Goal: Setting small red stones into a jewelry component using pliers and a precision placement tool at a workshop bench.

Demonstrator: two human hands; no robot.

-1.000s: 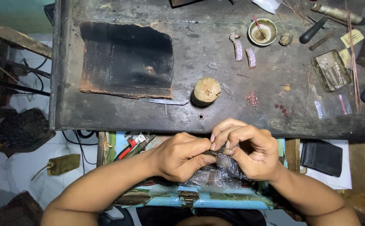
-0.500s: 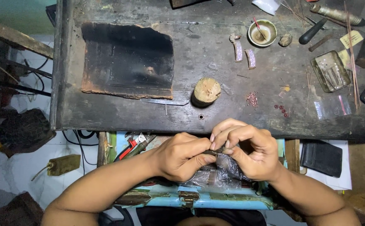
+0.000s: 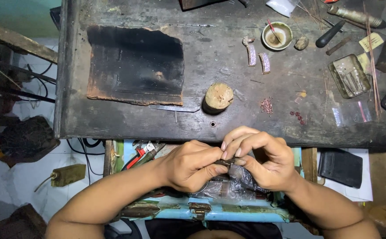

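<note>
While both pinch a small dark piece (image 3: 228,161), left hand (image 3: 188,166) meets right hand (image 3: 264,161)

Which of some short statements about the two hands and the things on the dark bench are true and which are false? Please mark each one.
1. The left hand and the right hand meet on a small dark piece. True.
2. The round wooden stump lies inside the small bowl. False: it stands alone on the bench, apart from the bowl.
3. Two curved, stone-set strips lie left of the bowl. True.
4. The red-handled pliers are in the right hand. False: they lie in the drawer below the bench, beside the left hand.
</note>
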